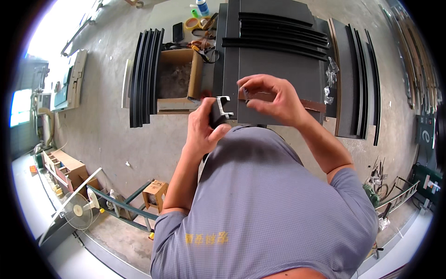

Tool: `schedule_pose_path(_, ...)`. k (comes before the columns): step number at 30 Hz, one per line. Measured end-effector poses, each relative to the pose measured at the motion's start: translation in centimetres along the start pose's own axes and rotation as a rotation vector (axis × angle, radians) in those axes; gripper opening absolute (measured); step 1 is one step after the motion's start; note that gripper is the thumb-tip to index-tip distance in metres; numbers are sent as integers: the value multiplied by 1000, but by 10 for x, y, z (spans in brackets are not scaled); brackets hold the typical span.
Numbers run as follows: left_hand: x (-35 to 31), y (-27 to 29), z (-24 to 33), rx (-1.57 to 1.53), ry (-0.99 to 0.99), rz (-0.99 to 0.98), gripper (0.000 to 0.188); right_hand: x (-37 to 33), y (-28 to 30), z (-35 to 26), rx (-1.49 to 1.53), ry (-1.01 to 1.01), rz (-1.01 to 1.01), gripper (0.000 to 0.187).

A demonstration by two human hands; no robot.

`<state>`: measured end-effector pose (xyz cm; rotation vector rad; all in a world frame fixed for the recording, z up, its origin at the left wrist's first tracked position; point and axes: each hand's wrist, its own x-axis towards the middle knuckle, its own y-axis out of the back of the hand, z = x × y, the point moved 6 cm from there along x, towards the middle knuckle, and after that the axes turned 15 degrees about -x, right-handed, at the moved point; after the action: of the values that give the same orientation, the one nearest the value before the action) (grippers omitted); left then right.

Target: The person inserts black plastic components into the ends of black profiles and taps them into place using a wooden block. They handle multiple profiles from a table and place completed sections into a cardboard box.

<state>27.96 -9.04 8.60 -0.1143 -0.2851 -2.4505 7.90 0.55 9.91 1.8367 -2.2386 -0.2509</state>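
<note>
My left hand (202, 124) is closed around a black metal profile (216, 114). The bare silver cut end of the profile shows a channel-shaped section and points to the right, beside my thumb. A short gap away, my right hand (278, 98) is bent with the thumb opposite the fingers. Between those fingertips sits a small grey piece (246, 93), too small for me to tell its kind. The two hands are apart, above the near edge of a dark panel (278, 69).
Several black profiles (278, 33) lie across the panel's far part, and more (147, 76) stand off to the left. An open cardboard box (194, 76) is left of the panel. Beyond it are a phone (177, 32), tape (191, 23) and a bottle (202, 7). Crumpled plastic (331, 74) lies right.
</note>
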Motion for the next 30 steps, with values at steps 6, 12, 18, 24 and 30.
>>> schedule_pose_path(6,6,-6,2,69,-64,-69,53,-6,-13,-32,137,-18,-62,41)
schedule_pose_path(12,10,-6,17,130,-35,-99,52,-8,-21,-22,274,-99,-77,41)
schedule_pose_path(18,7,-4,19,197,-49,-95,50,-11,-26,-16,393,-102,-74,42)
schedule_pose_path(24,5,-4,20,196,-33,-90,51,-11,-28,-15,378,-148,-89,46)
schedule_pose_path(30,4,-2,21,235,-13,-109,52,-10,-27,-18,276,-149,-98,45)
